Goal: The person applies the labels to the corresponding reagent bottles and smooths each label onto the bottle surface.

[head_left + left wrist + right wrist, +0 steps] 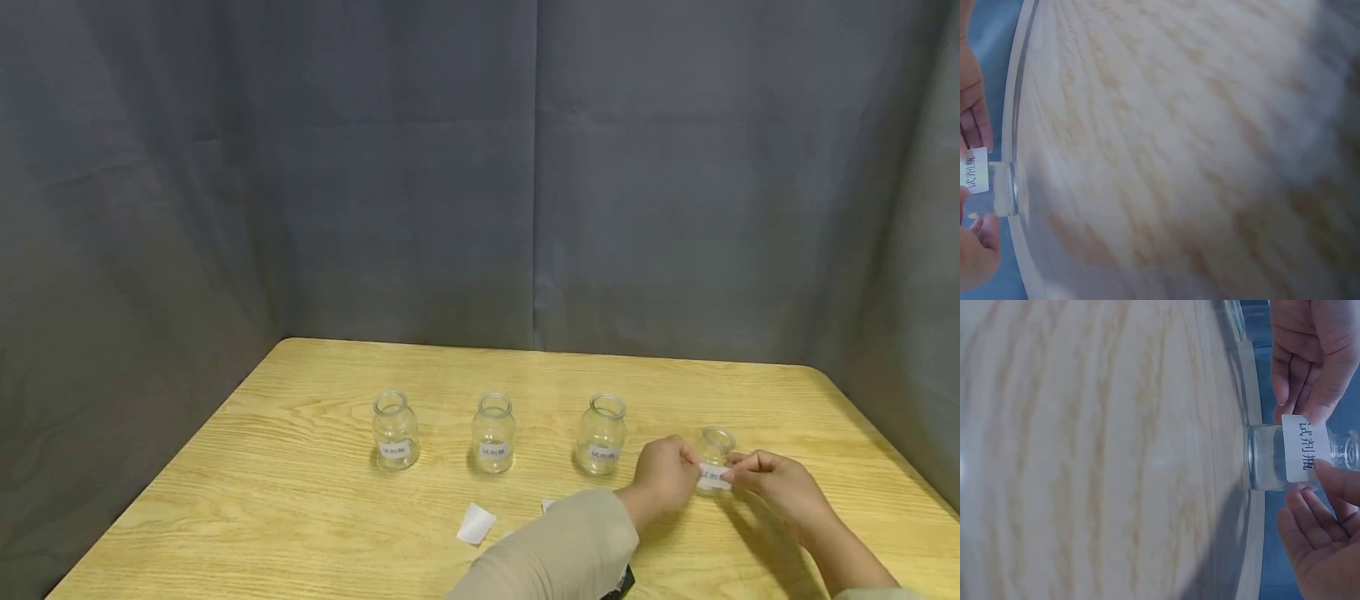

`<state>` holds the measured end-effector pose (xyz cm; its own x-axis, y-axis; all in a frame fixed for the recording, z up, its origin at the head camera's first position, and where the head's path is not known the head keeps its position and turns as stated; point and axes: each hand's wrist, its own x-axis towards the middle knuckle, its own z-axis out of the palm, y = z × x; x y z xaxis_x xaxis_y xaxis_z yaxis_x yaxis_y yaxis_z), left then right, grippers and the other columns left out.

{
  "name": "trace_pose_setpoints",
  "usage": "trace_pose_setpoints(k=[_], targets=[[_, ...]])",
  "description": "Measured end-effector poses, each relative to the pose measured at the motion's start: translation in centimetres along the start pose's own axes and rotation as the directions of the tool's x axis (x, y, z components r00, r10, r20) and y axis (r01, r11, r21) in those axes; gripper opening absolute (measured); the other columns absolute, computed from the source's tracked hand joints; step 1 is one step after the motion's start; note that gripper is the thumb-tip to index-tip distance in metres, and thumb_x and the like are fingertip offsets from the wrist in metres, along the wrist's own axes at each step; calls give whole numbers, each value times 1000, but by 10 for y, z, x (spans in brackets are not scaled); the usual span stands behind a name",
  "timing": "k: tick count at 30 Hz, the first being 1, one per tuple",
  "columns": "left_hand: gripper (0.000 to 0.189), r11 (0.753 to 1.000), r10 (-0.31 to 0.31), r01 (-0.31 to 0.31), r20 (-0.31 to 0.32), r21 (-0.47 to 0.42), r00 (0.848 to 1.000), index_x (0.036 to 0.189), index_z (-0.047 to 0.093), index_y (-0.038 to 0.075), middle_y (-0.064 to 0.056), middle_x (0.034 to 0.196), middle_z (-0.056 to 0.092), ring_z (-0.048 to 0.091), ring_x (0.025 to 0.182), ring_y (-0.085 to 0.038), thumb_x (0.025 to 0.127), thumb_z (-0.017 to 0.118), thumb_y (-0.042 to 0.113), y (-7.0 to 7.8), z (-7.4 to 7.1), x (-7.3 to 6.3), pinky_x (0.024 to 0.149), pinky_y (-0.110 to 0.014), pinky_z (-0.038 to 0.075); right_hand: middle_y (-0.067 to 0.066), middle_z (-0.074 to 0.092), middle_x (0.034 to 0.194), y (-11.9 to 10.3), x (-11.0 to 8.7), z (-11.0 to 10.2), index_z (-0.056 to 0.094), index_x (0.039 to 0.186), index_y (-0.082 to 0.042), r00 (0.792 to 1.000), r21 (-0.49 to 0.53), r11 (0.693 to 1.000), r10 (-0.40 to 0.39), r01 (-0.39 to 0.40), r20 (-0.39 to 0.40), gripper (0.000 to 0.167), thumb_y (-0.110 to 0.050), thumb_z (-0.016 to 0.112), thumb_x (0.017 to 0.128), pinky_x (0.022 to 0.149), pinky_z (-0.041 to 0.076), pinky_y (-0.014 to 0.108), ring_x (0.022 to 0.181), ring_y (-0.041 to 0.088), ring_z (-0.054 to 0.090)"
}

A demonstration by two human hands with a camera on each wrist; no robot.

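A white paper label [1298, 449] with printed characters lies across the front of the rightmost glass jar [717, 442], which stands upright on the table. My left hand [666, 473] pinches the label's left end, its thumb at the edge. At the opposite end, my right hand [783, 492] grips the label with its thumb on the printed face and fingers bent toward the jar's side. In the left wrist view the jar's base meets the wooden table [1147, 125], between both hands.
Left of my hands stand three more glass jars in a row: the left jar [393, 425], the middle jar [493, 425] and the right jar [602, 425], each bearing a similar label. A white paper piece [476, 524] lies in front. A dark object [621, 586] shows partly under the left sleeve.
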<state>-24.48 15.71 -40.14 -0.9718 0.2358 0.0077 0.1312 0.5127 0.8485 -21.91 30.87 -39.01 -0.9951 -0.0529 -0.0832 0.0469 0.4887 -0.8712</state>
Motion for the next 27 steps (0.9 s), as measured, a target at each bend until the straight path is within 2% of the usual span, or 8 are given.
trace_pose_setpoints(k=[4, 11, 19, 21, 23, 26, 27], targets=[[7, 999, 24, -23, -25, 28, 999, 74, 55, 12, 7, 65, 50, 44, 56, -4, 78, 61, 10, -1, -2, 1, 48, -16, 38, 27, 42, 121, 0, 2, 1, 58, 80, 6, 1000, -7, 1000, 1, -1, -12, 29, -23, 59, 81, 83, 29, 60, 111, 49, 30], [6, 996, 67, -65, -46, 56, 997, 75, 57, 13, 8, 68, 53, 45, 59, -2, 78, 61, 9, 0, -2, -1, 52, -14, 38, 25, 48, 115, -1, 1, 3, 59, 78, 6, 998, -46, 999, -13, 10, -57, 30, -24, 61, 80, 82, 34, 55, 109, 46, 36], [11, 991, 100, -93, -74, 93, 992, 71, 56, 14, 10, 61, 48, 42, 54, 0, 76, 64, 9, 1, -6, -1, 48, -13, 36, 23, 52, 112, -5, 3, 0, 58, 76, 3, 998, -132, 991, -24, 16, -65, 34, -29, 65, 75, 81, 33, 55, 108, 46, 36], [12, 992, 90, -84, -64, 91, 994, 70, 54, 14, 10, 60, 46, 41, 52, -1, 76, 65, 12, 1, -7, -1, 46, -13, 36, 20, 56, 106, -5, 3, 0, 56, 75, 2, 996, -161, 987, -38, 25, -80, 34, -29, 68, 72, 80, 38, 49, 102, 41, 46], [14, 993, 86, -81, -54, 88, 995, 71, 53, 14, 9, 60, 45, 41, 51, -2, 74, 66, 14, 0, -7, -2, 46, -14, 36, 17, 59, 100, -5, 3, 0, 54, 77, 2, 995, -174, 984, -53, 38, -81, 34, -27, 70, 71, 78, 42, 40, 93, 30, 54], [18, 991, 100, -93, -62, 100, 993, 75, 51, 14, 10, 64, 47, 43, 56, 0, 71, 69, 17, -2, -9, -1, 49, -13, 37, 12, 61, 92, -4, 4, 0, 51, 85, 4, 995, -159, 986, -70, 58, -68, 39, -25, 72, 69, 70, 47, 29, 79, 12, 56], [19, 991, 105, -99, -63, 94, 992, 78, 51, 15, 10, 67, 50, 46, 59, 0, 71, 69, 17, -3, -9, 0, 51, -12, 38, 12, 60, 93, -3, 4, 0, 49, 91, 6, 996, -140, 988, -71, 63, -53, 43, -25, 71, 69, 69, 47, 28, 78, 10, 56]])
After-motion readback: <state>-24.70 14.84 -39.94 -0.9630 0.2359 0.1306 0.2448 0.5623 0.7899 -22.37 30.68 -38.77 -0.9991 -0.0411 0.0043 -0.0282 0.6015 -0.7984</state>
